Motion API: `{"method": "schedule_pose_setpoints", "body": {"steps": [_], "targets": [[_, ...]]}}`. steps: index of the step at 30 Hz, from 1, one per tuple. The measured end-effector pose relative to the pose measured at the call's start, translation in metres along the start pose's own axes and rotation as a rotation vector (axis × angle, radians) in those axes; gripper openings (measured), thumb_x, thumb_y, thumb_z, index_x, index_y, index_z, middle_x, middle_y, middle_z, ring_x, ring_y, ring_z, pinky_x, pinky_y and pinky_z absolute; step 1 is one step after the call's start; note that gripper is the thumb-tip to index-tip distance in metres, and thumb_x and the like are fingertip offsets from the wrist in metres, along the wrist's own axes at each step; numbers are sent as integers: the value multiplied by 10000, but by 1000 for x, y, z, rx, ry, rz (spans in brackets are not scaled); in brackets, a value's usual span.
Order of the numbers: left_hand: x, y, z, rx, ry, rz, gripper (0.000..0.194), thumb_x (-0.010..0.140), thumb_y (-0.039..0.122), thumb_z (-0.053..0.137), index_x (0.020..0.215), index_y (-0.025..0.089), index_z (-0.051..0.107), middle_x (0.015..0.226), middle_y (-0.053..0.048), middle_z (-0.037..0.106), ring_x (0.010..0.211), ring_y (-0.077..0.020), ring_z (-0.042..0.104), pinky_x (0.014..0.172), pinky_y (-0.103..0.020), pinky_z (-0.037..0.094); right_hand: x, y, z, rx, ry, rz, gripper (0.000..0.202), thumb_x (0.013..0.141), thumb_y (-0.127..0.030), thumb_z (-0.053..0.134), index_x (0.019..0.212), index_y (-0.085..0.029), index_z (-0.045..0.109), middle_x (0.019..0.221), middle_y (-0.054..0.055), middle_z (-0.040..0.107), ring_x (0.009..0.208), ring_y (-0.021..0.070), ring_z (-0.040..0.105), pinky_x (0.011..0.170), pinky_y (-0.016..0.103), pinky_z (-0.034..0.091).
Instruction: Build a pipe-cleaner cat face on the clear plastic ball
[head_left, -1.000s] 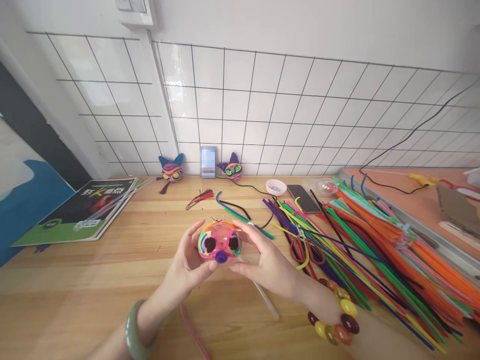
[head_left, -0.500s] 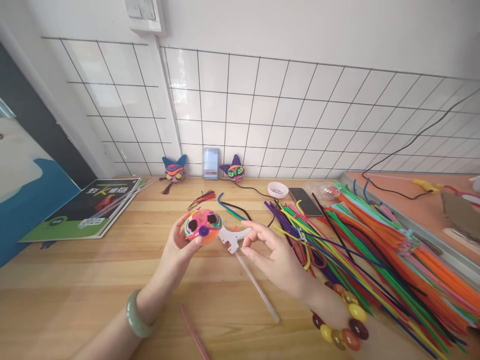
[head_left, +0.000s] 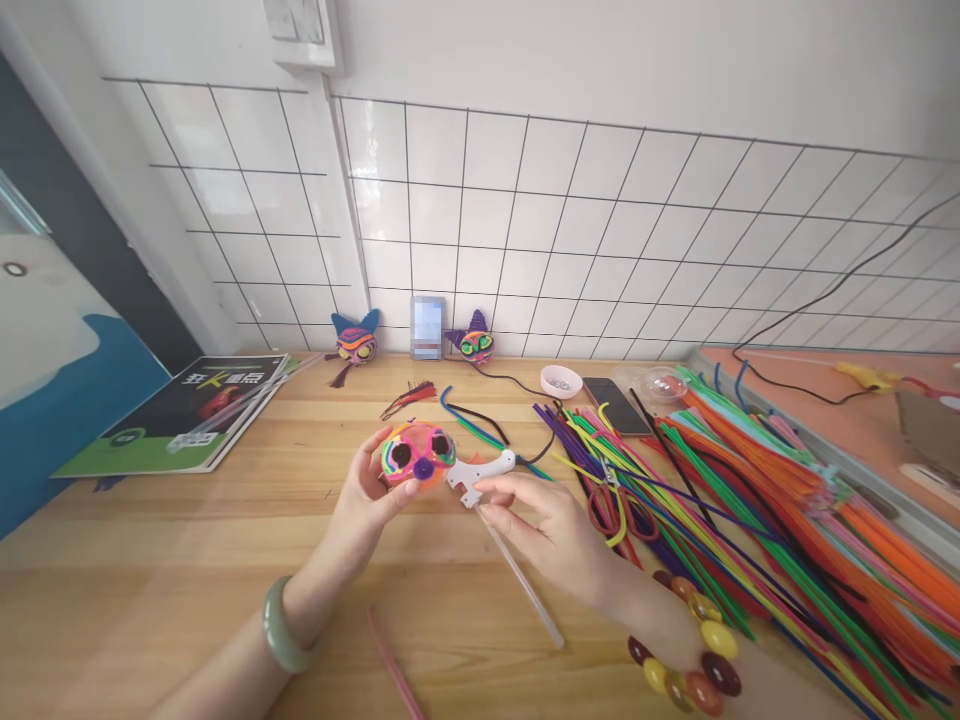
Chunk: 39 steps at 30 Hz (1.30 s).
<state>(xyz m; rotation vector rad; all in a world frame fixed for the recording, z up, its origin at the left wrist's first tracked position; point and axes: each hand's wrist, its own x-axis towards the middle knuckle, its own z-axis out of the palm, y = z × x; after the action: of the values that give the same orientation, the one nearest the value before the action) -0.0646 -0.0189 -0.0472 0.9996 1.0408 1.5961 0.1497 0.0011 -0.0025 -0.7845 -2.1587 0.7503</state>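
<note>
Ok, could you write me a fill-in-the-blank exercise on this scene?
1. The left hand holds a decorated ball with ____ dark eyes.
2. The right hand is at the ____ glue gun.
3. Directly right of the pink bowl lies a dark ____.
4. Red-handled ____ lie among the pipe cleaners.

Missing words: two; white; phone; scissors.

On the tabletop (head_left: 300,560), over at the left, there's a magazine (head_left: 180,415). Along the far edge, a phone (head_left: 427,328) stands against the wall between two cat-faced ornaments (head_left: 356,340). Right of those sit a bowl (head_left: 561,381), then another phone lying flat (head_left: 615,406). Scissors (head_left: 621,510) lie among the pipe cleaners (head_left: 720,530) spread across the right. Near the middle, a glue gun (head_left: 480,468) lies with a glue stick (head_left: 525,585) on its near side.
</note>
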Motion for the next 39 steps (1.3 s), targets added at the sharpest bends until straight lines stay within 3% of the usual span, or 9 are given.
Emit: {"method": "schedule_pose_setpoints", "body": {"steps": [4,9,21,28,39], "targets": [[-10,6,10,4,-76,-7,721,627,296,774,1236,238,391,1297,-128,504,1174,-302,496,930,-398,449,2,-5,-2,-98,119,-163,143,865,-175,514,951,-215,621,926,49,681,895,172,626,823,313,483],[-21,3,18,71,-154,21,750,619,247,778,1258,255,387,1286,-122,501,1161,-299,497,923,-421,451,1,-11,-1,-235,161,-248,103,851,-156,522,878,-216,602,842,40,676,818,171,623,782,322,477],[-28,-3,19,266,-133,100,745,635,224,766,1265,271,372,1275,-97,510,1161,-268,500,955,-394,429,-2,-6,4,-359,133,-210,144,818,-76,480,792,-201,547,774,47,654,756,187,605,704,334,463],[-27,-3,20,302,-114,107,743,632,253,767,1260,263,370,1288,-105,508,1145,-275,519,938,-400,445,-2,-6,4,-229,124,-73,143,784,-70,508,787,-205,554,766,33,657,738,175,618,684,297,481],[-28,-1,21,296,-119,98,740,643,247,760,1263,262,356,1274,-110,499,1149,-272,509,944,-403,439,0,-6,4,-177,108,-43,152,775,-62,504,755,-206,548,754,25,643,723,164,609,684,280,478]]}}
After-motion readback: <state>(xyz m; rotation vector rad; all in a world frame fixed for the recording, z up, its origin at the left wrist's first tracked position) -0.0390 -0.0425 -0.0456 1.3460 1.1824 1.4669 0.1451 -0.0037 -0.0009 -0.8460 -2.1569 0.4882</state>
